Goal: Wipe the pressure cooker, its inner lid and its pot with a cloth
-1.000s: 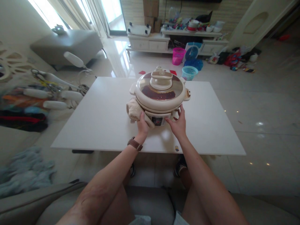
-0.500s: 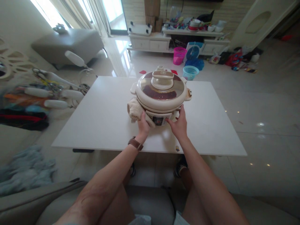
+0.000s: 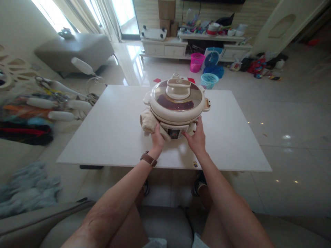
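A cream electric cooker (image 3: 177,103) with a brown-tinted lid and a round knob stands on a white table (image 3: 113,131). My left hand (image 3: 157,137), with a brown watch on the wrist, is closed on a beige cloth (image 3: 148,121) pressed against the cooker's lower left side. My right hand (image 3: 197,137) rests against the cooker's lower right side, fingers curved around the body beside the front control panel.
A grey sofa edge lies under my legs. Left of the table stands a rack with white-handled tools (image 3: 57,103). Beyond the table sit a teal basket (image 3: 209,80), a pink basket (image 3: 196,61) and a cluttered white cabinet (image 3: 165,46). Glossy tiled floor extends to the right.
Almost nothing differs; the view shifted slightly and both hands stay against the cooker.
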The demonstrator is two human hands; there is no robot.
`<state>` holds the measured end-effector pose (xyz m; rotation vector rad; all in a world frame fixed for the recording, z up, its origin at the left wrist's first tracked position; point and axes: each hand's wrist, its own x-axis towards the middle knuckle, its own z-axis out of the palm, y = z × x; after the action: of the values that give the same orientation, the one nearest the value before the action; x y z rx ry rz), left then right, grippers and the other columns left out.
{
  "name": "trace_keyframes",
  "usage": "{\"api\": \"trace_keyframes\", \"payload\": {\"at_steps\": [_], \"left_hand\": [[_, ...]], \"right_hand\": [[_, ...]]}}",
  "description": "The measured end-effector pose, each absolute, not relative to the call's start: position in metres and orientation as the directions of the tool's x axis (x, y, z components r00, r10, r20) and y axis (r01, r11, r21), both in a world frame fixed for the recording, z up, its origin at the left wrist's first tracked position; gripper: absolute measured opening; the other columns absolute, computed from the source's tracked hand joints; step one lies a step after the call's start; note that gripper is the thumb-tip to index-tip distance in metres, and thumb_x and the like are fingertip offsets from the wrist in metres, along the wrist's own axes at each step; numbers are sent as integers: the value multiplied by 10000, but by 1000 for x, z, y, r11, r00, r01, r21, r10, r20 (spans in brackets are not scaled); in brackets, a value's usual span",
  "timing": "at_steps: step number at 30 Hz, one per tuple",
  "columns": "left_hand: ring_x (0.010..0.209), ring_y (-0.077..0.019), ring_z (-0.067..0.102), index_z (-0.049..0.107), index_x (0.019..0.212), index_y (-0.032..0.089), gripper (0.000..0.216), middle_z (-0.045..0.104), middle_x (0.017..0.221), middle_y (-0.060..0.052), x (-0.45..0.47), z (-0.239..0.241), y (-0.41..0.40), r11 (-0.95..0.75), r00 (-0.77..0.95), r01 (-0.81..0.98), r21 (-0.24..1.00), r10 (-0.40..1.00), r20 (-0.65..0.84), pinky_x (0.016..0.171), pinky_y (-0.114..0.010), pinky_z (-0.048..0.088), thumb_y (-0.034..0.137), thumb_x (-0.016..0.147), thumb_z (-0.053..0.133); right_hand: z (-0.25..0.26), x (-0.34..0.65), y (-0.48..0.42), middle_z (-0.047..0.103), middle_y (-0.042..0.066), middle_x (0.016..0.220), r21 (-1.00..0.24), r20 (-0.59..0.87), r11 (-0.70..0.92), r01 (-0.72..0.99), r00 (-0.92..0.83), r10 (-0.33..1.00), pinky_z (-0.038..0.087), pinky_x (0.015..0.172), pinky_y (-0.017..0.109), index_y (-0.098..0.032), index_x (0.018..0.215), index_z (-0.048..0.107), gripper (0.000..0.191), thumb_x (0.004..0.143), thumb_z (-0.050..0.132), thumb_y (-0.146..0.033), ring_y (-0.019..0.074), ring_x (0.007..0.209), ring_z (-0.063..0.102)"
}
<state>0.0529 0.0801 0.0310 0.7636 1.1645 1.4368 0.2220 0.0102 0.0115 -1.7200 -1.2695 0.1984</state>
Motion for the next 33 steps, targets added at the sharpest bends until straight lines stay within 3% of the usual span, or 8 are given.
{"api": "trace_keyframes", "payload": {"at_steps": [6, 19, 28, 33], "left_hand": [[1477, -207, 517, 714, 1289, 157, 347, 655, 1491, -86, 53, 31, 80, 51, -205, -343, 938, 971, -127, 1277, -341, 335, 302, 1002, 584], [1486, -223, 510, 696, 1341, 157, 393, 635, 1514, -99, 52, 34, 79, 72, -193, -331, 941, 971, -143, 1288, -358, 313, 329, 1003, 592], [1494, -212, 499, 699, 1324, 161, 368, 627, 1524, -98, 52, 34, 80, 65, -195, -324, 944, 972, -134, 1294, -352, 301, 315, 1011, 580], [1506, -206, 486, 667, 1367, 158, 394, 627, 1525, -98, 55, 37, 72, 50, -191, -320, 946, 975, -117, 1296, -334, 297, 321, 1026, 555]], "right_hand": [[6, 220, 11, 216, 123, 1772, -770, 374, 0, 638, 452, 810, 492, 1166, 595, -336, 1699, -5, 1121, 879, 735, -522, 335, 1591, 357], [10, 218, 11, 233, 160, 1760, -718, 376, -51, 694, 450, 810, 461, 1193, 587, -289, 1699, -33, 1123, 889, 718, -487, 336, 1573, 389], [12, 217, 9, 219, 153, 1765, -748, 380, -10, 663, 441, 813, 404, 1242, 581, -277, 1701, 17, 1120, 873, 735, -508, 332, 1597, 345], [15, 215, 9, 211, 146, 1770, -756, 347, -50, 652, 464, 815, 441, 1218, 577, -272, 1702, 27, 1114, 874, 733, -509, 342, 1595, 349]]}}
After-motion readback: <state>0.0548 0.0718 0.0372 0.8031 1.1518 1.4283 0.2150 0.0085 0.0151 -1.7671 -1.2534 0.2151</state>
